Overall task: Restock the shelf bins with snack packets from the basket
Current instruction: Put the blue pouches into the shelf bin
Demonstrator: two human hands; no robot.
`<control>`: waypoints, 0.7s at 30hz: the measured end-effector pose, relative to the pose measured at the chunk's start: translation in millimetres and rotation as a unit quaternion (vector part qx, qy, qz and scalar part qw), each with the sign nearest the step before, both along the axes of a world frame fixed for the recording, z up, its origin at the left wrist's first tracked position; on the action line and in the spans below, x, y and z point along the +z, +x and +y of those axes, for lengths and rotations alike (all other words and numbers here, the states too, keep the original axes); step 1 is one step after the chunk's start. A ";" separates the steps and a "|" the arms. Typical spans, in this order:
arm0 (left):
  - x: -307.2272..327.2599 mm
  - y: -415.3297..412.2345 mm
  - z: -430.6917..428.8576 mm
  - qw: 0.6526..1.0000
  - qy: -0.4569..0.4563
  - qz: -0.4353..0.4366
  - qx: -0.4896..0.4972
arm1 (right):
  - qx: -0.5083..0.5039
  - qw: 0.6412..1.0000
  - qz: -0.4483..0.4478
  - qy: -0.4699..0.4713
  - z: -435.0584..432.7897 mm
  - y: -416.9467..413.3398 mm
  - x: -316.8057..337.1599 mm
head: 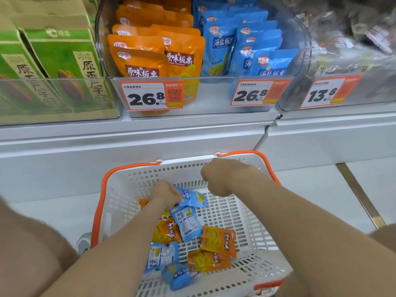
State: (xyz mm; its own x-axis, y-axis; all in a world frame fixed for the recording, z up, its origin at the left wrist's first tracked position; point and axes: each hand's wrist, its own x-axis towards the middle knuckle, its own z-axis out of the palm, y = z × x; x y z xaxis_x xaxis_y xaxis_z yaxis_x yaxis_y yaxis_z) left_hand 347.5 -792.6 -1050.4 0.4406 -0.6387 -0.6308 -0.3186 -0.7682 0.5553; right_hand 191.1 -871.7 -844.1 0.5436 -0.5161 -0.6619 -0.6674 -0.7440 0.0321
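A white basket (252, 213) with orange handles stands on the floor below the shelf. Inside lie several blue and orange snack packets, among them a blue one (186, 221) and an orange one (218, 240). My left hand (166, 194) reaches into the basket and grips a blue packet (194, 198) by its top. My right hand (222, 175) hangs over the basket's far side with its fingers curled under; I cannot see anything in it. Above, a clear bin holds orange packets (150, 58) on the left and blue packets (246, 48) on the right.
Green boxes (53, 61) fill the bin to the left. Dark wrapped snacks (351, 39) fill the bin to the right. Price tags (151, 95) hang on the bin fronts. A white shelf ledge (132, 133) juts out between the bins and the basket.
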 end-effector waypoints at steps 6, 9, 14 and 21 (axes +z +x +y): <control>25.8 -10.2 5.7 0.991 -0.074 -0.048 -0.102 | -0.008 1.000 -0.027 0.002 4.1 -7.5 12.5; 51.8 -18.1 5.9 0.971 -0.130 -0.063 -0.192 | -0.023 0.999 -0.040 0.003 4.7 -12.7 21.5; 110.0 -25.1 4.6 0.951 -0.221 -0.006 -0.218 | -0.028 0.998 -0.063 -0.008 9.1 -27.9 35.6; 189.7 -30.4 11.3 0.942 -0.275 0.164 -0.101 | -0.072 0.987 -0.144 -0.004 6.6 -48.2 47.3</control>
State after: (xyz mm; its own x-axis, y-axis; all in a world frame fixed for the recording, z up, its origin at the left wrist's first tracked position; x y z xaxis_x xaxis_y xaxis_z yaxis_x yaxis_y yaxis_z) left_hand 317.1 -781.3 -860.7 0.1141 -0.9585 -0.2611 -0.1684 -0.2777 0.9458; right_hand 142.9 -865.1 -796.8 0.6293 -0.6065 -0.4860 -0.7486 -0.6410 -0.1694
